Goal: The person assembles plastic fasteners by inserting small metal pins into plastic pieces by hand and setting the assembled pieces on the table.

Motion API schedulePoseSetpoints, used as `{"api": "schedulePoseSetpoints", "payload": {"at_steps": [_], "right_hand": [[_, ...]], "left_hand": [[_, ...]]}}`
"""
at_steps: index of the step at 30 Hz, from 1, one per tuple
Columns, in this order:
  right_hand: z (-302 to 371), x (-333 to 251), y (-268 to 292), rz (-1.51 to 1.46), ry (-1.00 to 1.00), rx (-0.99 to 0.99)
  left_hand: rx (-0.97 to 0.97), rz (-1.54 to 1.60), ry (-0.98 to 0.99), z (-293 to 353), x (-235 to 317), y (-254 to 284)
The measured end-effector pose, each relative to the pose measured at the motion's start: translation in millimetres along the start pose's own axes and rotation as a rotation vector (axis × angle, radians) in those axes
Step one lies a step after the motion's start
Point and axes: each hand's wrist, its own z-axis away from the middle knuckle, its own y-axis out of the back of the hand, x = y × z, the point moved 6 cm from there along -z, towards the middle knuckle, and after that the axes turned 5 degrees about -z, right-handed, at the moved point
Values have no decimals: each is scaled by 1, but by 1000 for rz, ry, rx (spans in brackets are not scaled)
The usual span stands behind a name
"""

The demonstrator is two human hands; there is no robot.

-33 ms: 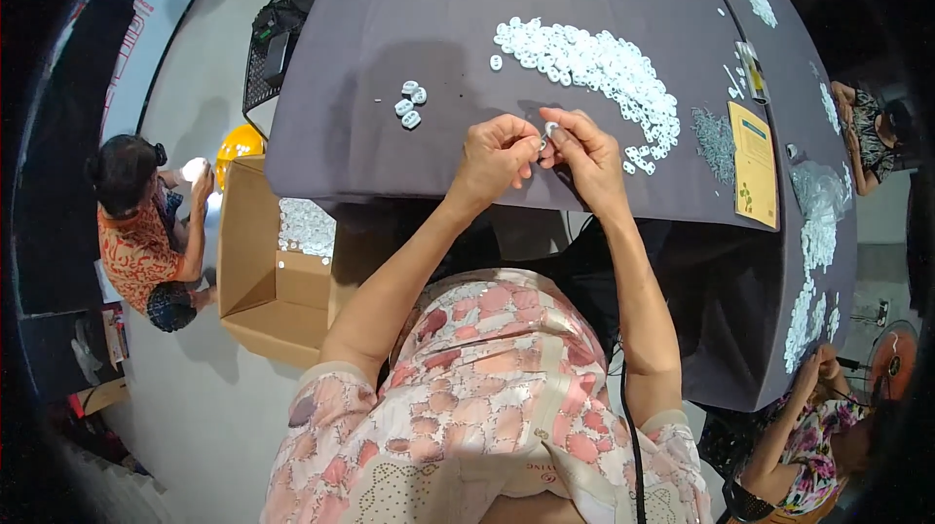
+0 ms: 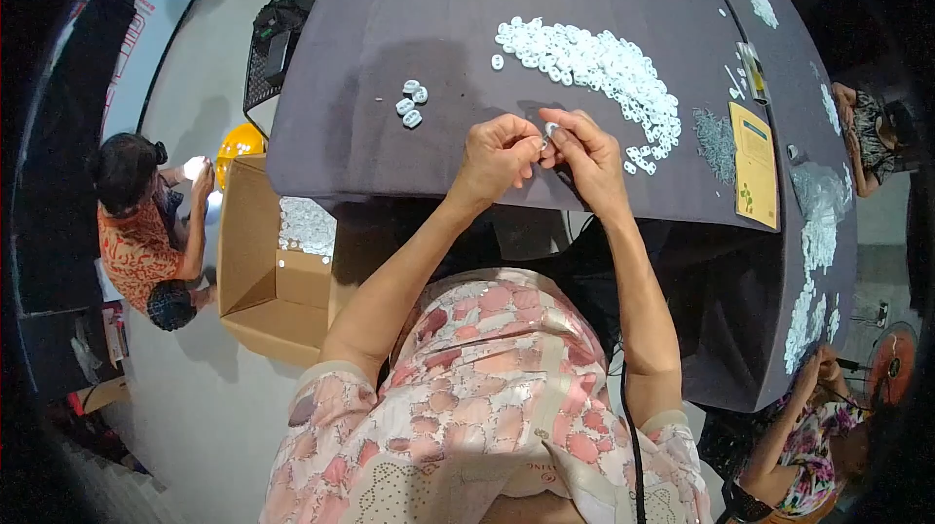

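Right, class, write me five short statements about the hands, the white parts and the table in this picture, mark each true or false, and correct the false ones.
1. Both hands, left hand and right hand, meet over one small white part. True.
2. The table is bright red. False: dark grey.
3. The long pile of white parts lies beyond the hands. True.
4. The cardboard box sits on the table. False: on the floor, left.
5. The small cluster holds dozens. False: a few.
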Motion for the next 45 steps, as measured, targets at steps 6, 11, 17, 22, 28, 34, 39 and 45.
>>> {"api": "schedulePoseSetpoints", "payload": {"at_steps": [6, 11, 17, 22, 28, 34, 39, 45], "right_hand": [[1, -1, -1, 2, 24, -16], [0, -3, -2, 29, 2, 13], [0, 6, 7, 55, -55, 16], [0, 3, 3, 85, 55, -18], [2, 9, 1, 61, 46, 40], [5, 16, 4, 25, 22, 75], [5, 12, 3, 62, 12, 65], [6, 9, 6, 219, -65, 69]], "left_hand": [[-11, -32, -14, 1, 0, -2], [-36, 7, -22, -1, -3, 0], [-69, -19, -6, -3, -4, -3], [-56, -13, 26, -2, -4, -2], [-24, 82, 17, -2, -8, 0], [10, 34, 5, 0, -7, 0], [10, 39, -19, 0, -7, -3], [-6, 62, -33, -1, -9, -5]]}}
